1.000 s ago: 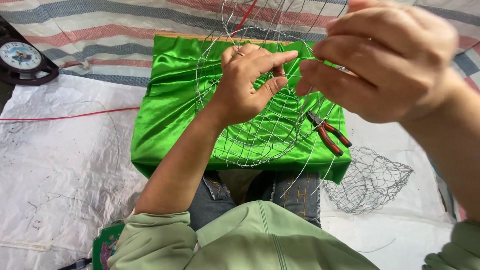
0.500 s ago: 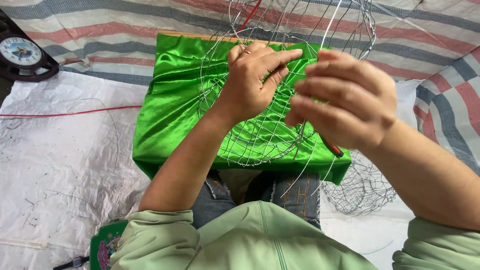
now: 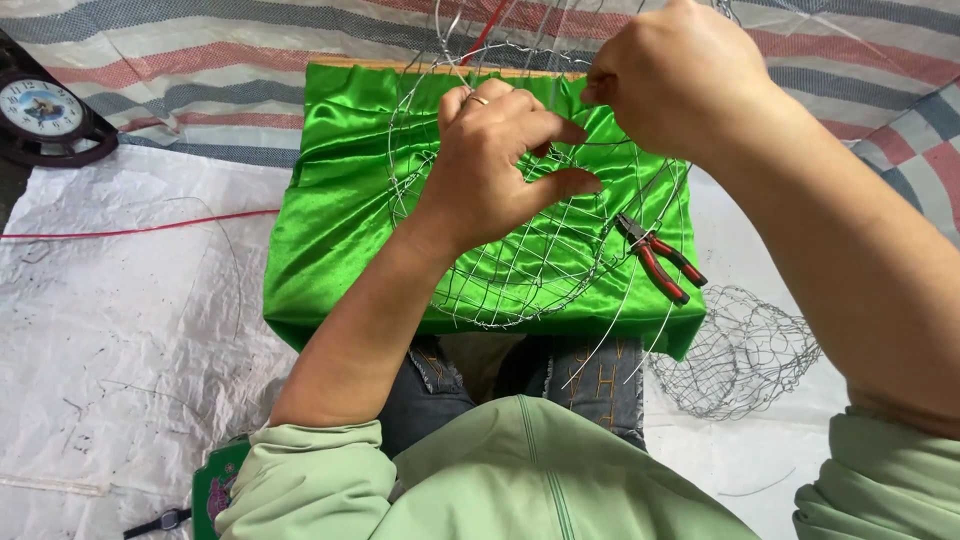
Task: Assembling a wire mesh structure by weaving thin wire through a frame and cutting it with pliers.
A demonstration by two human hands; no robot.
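**Two hands work a wire frame over a green-draped table**

A white plastic sheet [image 3: 120,360] covers the floor on the near side, and beyond it lies a striped cloth [image 3: 200,40] in grey, red and cream bands. On these stands a low table [image 3: 330,230] draped in shiny green satin, its wooden far edge just showing. The person sits close against its near edge, in a pale green top, denim-clad knees tucked beneath the cloth.

On the table, rising towards the camera, is a rounded wire mesh frame [image 3: 520,270], its lower part resting on the satin and its upper hoops reaching past the top edge of the view. Loose wire ends trail down over the near edge of the table. A second, smaller wire mesh basket [image 3: 740,350] lies on the plastic sheet, just to the right of the table.

The left hand [image 3: 490,165] sits inside the frame, a ring on one finger; its fingers [image 3: 550,185] are curled and parted, the thumb and forefinger hooked around wires of the mesh. The right hand [image 3: 680,80] is raised at the frame's upper right, its fingers pressed together and pinching a wire near the left hand's fingertips.

Red-handled pliers [image 3: 660,258] lie on the satin, near the right hand's forearm. A dark round clock [image 3: 45,115] rests at the far left on the striped cloth, and a thin red cord [image 3: 130,230] runs across the plastic sheet.
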